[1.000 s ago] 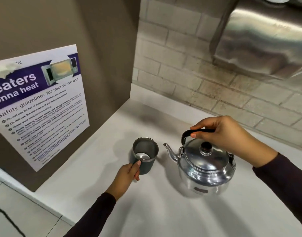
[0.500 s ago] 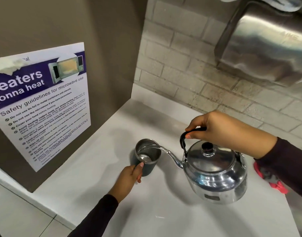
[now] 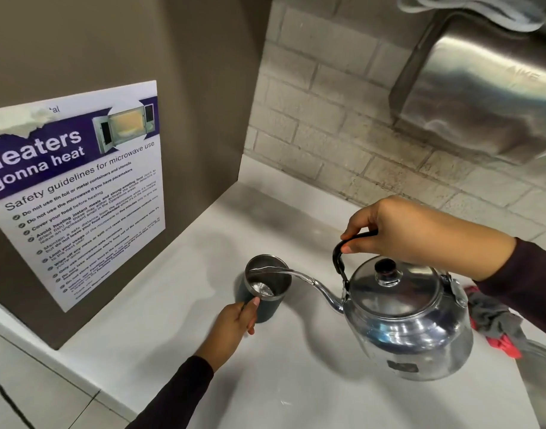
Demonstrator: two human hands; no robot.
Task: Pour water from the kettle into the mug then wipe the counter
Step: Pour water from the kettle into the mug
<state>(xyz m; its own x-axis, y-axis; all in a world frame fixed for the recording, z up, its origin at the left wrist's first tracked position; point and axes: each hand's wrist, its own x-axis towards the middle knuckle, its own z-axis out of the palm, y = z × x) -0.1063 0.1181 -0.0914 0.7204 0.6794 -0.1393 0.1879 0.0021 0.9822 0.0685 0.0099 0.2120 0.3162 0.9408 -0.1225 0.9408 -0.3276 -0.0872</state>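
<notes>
A shiny metal kettle [image 3: 411, 323] with a black lid knob hangs tilted above the white counter [image 3: 296, 382]. My right hand [image 3: 420, 233] grips its black handle from above. A stream of water runs from the spout into the dark mug [image 3: 267, 289], which has a steel inside and stands on the counter left of the kettle. My left hand [image 3: 231, 326] holds the mug's near side. A red and grey cloth [image 3: 494, 320] lies on the counter behind the kettle, partly hidden by my right arm.
A brown side panel with a microwave safety poster [image 3: 76, 193] closes off the left. A brick wall [image 3: 327, 119] runs along the back. A steel dispenser [image 3: 482, 88] hangs at the upper right. The counter's front edge drops to a tiled floor [image 3: 33, 382].
The kettle was lifted off the counter and tipped toward the mug. Water now pours from the spout. The cloth has come into sight behind it. My left hand has stayed on the mug.
</notes>
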